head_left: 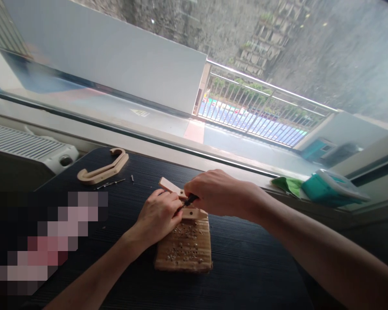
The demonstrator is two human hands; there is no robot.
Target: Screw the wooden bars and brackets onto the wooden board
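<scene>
My left hand (160, 213) is closed around a light wooden piece (171, 187) that sticks out above its fingers. My right hand (218, 193) is closed on a small dark tool (190, 200) whose tip meets the wood between both hands. Just below them lies a flat wooden block (185, 252) with many small holes and pale specks on its top, and a short wooden bar (194, 213) rests at its upper edge.
A curved wooden hook (101, 168) lies at the back left of the dark table (245, 267), with a few small screws (111, 184) beside it. A white radiator (29, 148) stands left. A teal box (333, 187) and green cloth (287, 185) sit on the windowsill.
</scene>
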